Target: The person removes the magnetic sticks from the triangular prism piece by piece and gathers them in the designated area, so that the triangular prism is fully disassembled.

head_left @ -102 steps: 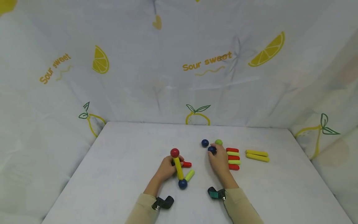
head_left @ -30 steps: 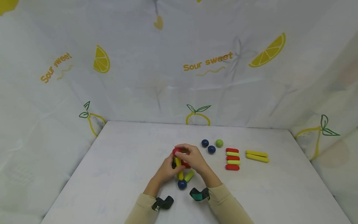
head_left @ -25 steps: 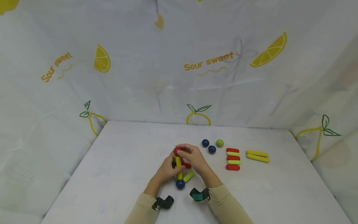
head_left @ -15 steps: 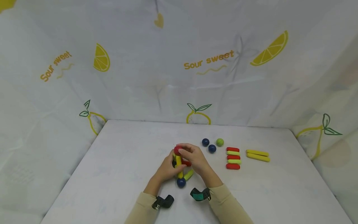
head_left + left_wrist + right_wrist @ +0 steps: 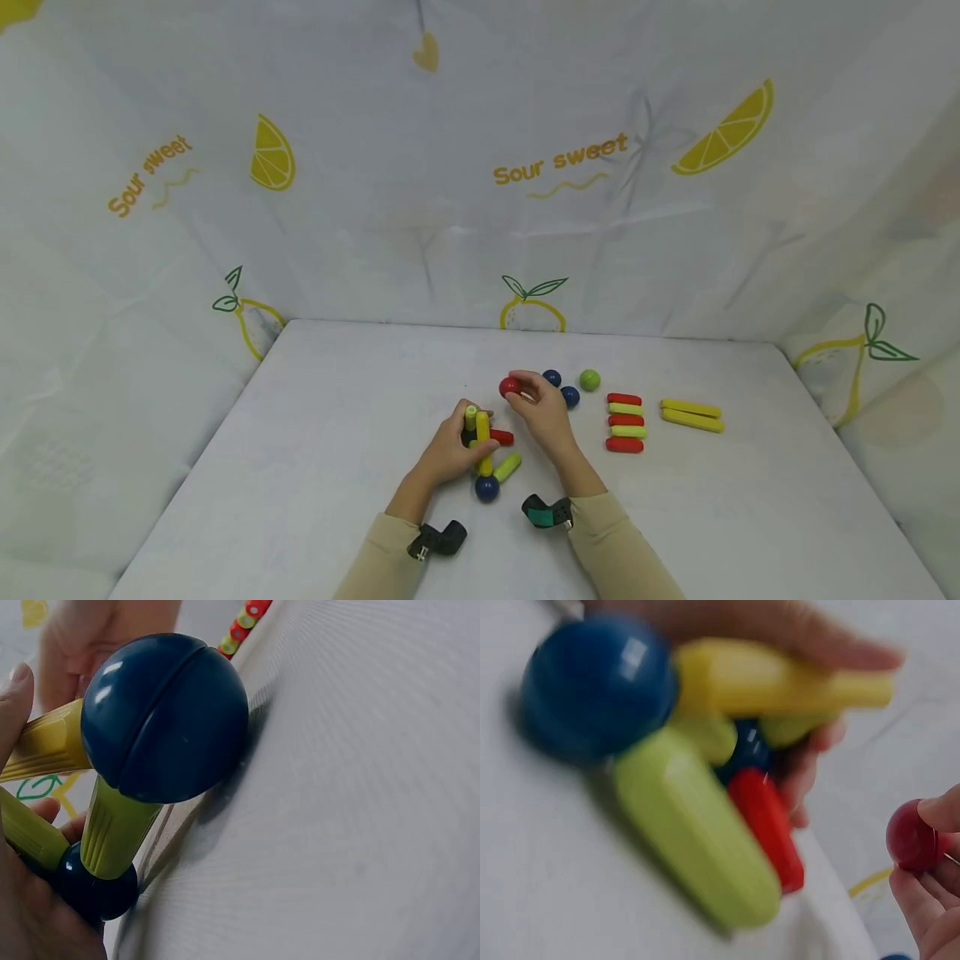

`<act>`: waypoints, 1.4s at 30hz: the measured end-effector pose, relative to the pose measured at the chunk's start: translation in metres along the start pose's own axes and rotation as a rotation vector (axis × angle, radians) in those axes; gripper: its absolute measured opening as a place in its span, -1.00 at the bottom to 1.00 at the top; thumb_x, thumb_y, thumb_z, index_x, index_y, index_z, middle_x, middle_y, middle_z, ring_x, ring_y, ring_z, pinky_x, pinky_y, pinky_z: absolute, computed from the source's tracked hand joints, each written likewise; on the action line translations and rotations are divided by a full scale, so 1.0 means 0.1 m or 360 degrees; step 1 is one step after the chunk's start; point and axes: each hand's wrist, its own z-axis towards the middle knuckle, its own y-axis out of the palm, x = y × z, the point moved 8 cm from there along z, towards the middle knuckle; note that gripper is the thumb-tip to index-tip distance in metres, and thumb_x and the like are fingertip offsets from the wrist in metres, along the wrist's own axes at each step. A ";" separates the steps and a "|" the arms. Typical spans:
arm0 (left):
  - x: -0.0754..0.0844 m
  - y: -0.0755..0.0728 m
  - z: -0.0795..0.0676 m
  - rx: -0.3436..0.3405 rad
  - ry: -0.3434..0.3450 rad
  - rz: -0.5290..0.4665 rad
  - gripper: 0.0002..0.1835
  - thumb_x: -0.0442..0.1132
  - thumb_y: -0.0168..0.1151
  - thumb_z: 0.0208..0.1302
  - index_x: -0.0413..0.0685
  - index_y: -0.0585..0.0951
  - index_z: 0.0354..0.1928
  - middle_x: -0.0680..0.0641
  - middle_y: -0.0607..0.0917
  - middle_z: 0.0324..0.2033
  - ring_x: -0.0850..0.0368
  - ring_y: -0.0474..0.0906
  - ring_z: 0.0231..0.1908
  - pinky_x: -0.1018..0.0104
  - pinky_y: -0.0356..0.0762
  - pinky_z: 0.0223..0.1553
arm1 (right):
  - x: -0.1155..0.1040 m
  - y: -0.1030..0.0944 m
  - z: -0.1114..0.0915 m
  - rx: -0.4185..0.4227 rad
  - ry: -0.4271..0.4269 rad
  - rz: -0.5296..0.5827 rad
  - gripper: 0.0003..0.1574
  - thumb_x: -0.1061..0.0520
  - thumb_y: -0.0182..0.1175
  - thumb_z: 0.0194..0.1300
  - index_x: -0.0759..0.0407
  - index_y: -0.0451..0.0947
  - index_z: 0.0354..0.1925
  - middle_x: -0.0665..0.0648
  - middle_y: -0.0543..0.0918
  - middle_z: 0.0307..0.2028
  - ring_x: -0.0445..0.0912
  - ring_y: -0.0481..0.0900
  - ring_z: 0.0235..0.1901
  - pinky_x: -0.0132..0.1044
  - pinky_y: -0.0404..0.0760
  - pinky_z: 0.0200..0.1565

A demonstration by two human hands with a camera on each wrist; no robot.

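Note:
My left hand (image 5: 444, 450) grips a small structure of toy building rods and balls, its thumb across the upright yellow rod (image 5: 483, 442). That rod stands on a dark blue ball (image 5: 487, 488), from which a lime rod (image 5: 508, 467) also runs along the table. Behind, partly hidden by the fingers, are a second blue ball (image 5: 97, 889), another upright lime rod (image 5: 470, 418) and a red rod (image 5: 502, 437). My right hand (image 5: 546, 417) pinches a red ball (image 5: 913, 835) between thumb and fingers, apart from the structure. The yellow rod's top end is bare.
Two loose blue balls (image 5: 570, 397) and a green ball (image 5: 590, 380) lie just beyond my right hand. Farther right is a column of several red and lime rods (image 5: 626, 422), then two yellow rods (image 5: 692, 416). A patterned white cloth (image 5: 390, 217) hangs behind the table.
My right hand left a blue ball among the loose ones, went to the red ball on the yellow rod, and pulled it off, up and rightward. My left hand's thumb now lies across the rod.

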 end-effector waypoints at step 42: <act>-0.01 -0.14 -0.05 -0.0017 0.0156 0.0009 -0.59 -0.45 0.04 0.04 -0.19 0.51 0.00 -0.09 0.62 -0.23 0.14 0.45 -0.25 0.33 0.49 -0.15 | 0.21 -0.12 0.06 0.0232 -0.0177 -0.1054 -0.43 0.17 0.21 0.27 0.23 0.37 0.22 0.23 0.49 0.17 0.06 0.47 0.18 -0.05 0.49 0.18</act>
